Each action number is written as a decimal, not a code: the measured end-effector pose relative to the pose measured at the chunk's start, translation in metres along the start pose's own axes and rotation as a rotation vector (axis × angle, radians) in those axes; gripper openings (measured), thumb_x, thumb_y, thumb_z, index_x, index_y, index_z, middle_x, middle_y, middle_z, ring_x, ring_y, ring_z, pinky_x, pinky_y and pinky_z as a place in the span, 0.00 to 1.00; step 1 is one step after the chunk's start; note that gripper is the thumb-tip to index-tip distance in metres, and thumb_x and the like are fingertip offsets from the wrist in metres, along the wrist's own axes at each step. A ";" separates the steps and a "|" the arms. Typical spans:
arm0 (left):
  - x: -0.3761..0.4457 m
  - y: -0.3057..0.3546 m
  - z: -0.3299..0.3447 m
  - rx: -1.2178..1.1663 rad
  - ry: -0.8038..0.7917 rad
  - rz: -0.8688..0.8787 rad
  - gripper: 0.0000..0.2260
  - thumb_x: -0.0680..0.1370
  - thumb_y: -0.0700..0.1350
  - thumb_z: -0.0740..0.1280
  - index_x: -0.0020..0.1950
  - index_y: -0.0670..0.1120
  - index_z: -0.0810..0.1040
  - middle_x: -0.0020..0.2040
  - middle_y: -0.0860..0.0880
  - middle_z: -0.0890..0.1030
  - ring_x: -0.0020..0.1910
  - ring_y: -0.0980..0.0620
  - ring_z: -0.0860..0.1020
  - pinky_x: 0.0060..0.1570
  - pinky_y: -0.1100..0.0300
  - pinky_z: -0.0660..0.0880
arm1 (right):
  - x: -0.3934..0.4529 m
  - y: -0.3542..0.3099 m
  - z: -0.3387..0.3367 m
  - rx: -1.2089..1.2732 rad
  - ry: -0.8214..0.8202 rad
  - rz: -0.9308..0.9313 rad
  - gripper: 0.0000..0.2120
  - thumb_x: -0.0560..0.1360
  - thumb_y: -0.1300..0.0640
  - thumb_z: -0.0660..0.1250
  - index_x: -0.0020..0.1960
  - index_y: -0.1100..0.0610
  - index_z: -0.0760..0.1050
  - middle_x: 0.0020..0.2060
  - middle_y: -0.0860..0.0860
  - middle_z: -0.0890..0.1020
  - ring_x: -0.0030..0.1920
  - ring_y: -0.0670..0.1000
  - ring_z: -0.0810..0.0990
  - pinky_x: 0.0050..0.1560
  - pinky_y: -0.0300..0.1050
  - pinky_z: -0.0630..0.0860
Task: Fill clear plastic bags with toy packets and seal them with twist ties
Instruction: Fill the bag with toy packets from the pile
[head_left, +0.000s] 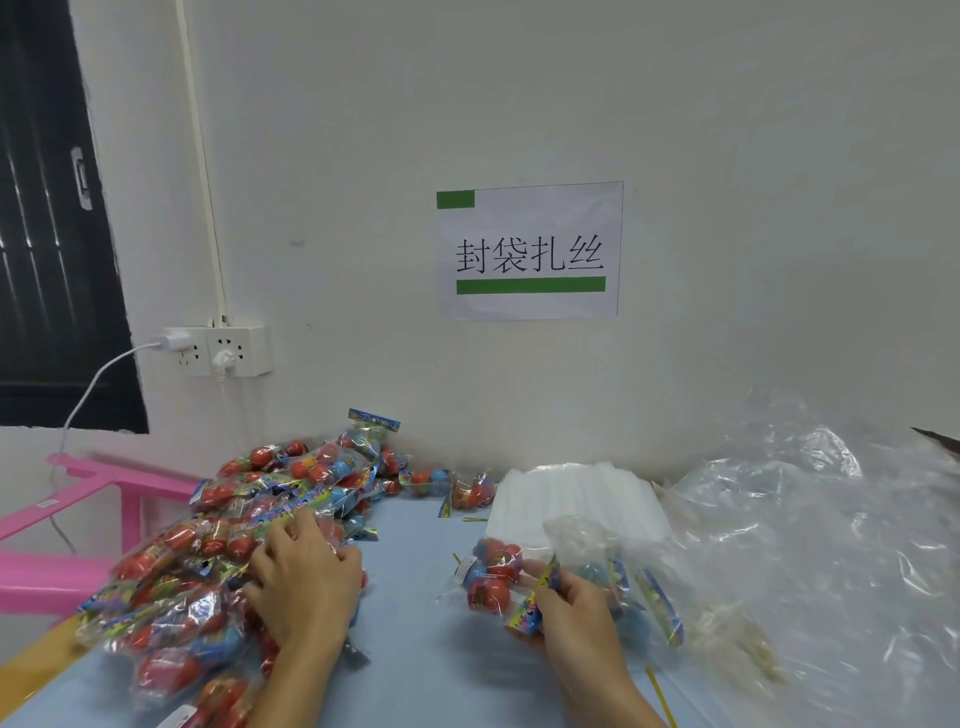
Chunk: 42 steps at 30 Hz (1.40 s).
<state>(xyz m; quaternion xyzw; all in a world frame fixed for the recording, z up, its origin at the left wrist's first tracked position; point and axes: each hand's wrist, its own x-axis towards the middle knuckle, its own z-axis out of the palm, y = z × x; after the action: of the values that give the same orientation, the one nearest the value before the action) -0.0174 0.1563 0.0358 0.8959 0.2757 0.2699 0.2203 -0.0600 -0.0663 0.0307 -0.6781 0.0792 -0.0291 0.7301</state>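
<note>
Nearest, a yellow twist tie (661, 696) lies on the blue tabletop (415, 649) beside the right forearm. The right hand (571, 608) pinches a toy packet (493, 577) by its printed card, seemingly at the mouth of a clear plastic bag (613, 556), though the film is blurred. The left hand (304, 577) lies palm down on the heap of toy packets (234, 530), fingers curled into it; whether they grip one I cannot tell. Behind stands a stack of white bags (576, 499), with crumpled clear plastic (810, 519) to the right. A paper sign (530, 249) hangs on the wall.
</note>
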 end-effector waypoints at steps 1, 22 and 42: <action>0.001 0.001 -0.002 -0.022 0.030 0.013 0.19 0.75 0.50 0.69 0.63 0.45 0.70 0.66 0.42 0.71 0.65 0.38 0.69 0.61 0.42 0.69 | 0.000 0.000 0.000 0.007 -0.006 0.005 0.14 0.80 0.66 0.63 0.42 0.55 0.82 0.37 0.50 0.87 0.47 0.54 0.86 0.56 0.60 0.81; -0.007 0.030 -0.003 -1.842 -0.794 -0.528 0.23 0.82 0.56 0.52 0.60 0.41 0.78 0.53 0.36 0.84 0.56 0.36 0.79 0.52 0.44 0.75 | -0.004 -0.004 -0.001 0.092 -0.044 0.015 0.13 0.80 0.68 0.62 0.46 0.59 0.84 0.36 0.55 0.87 0.35 0.49 0.85 0.36 0.47 0.83; -0.022 0.037 -0.003 -1.267 -0.709 0.266 0.16 0.64 0.38 0.78 0.51 0.49 0.86 0.66 0.54 0.79 0.68 0.50 0.75 0.68 0.44 0.72 | -0.002 -0.005 0.000 0.144 -0.047 0.055 0.15 0.80 0.69 0.59 0.45 0.60 0.84 0.36 0.57 0.86 0.38 0.54 0.83 0.35 0.48 0.81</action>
<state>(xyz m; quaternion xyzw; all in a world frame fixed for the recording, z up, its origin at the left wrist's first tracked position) -0.0205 0.1158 0.0501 0.6563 -0.1319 0.0961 0.7366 -0.0614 -0.0669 0.0362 -0.6217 0.0786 0.0013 0.7793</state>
